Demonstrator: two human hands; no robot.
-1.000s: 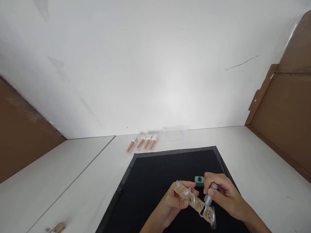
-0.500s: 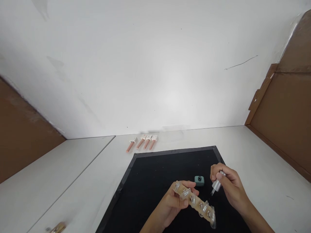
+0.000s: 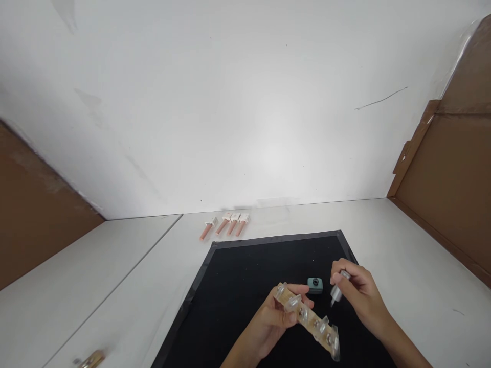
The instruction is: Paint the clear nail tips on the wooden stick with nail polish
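Observation:
My left hand (image 3: 274, 318) is closed around one end of a pale strip (image 3: 309, 322) with several clear false nails (image 3: 293, 302) standing on it. The strip slants down to the right over the black mat. In my right hand (image 3: 358, 291) is a nail polish brush (image 3: 336, 293), gripped by its silver cap with the small tip pointing down to the left. The tip is apart from the strip. Between and just beyond both hands stands a small teal polish bottle (image 3: 315, 285), its dark round neck uncovered.
The black mat (image 3: 249, 271) with grey taped edges lies on a white table (image 3: 153, 286). Several pink tubes with white ends (image 3: 231, 225) lie beyond it by the wall. A gold-coloured object (image 3: 92, 359) is cut off at bottom left. Brown cardboard (image 3: 448, 189) stands at the right.
My right hand has moved slightly left with the brush, bringing its tip a little nearer the strip. My left hand has tilted the strip slightly.

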